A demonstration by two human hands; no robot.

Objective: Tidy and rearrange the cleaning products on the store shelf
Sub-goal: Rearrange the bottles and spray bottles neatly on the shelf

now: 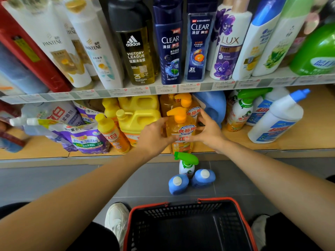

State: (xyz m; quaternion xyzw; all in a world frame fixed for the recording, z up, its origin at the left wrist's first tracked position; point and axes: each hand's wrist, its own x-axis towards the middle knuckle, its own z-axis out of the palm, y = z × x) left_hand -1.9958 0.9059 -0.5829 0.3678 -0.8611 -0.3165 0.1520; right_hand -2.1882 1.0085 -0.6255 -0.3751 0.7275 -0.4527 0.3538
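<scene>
Orange dish-soap pump bottle (181, 131), upright at the front edge of the lower shelf (308, 140), framed by both hands. I see the left hand (154, 136) cupped against the bottle's side with thumb and fingers curled round it, and the right hand (208, 132) spread on the opposite side, fingertips touching the label; both grasp the bottle, neither is clenched. Behind the hands stands a second orange pump bottle (184, 101); just outside the left hand sits a yellow jug (137, 120); beyond the right hand, a blue jug (213, 105). Below the wrists, on the floor, stand a green-trigger spray bottle (186, 163) and two blue bottles (178, 183), with a black basket (188, 229) nearest me. To do this step well, I judge the grip should stay low on the body, not the pump, keeping the bottle vertical and square, label forward, in line with its twin.
</scene>
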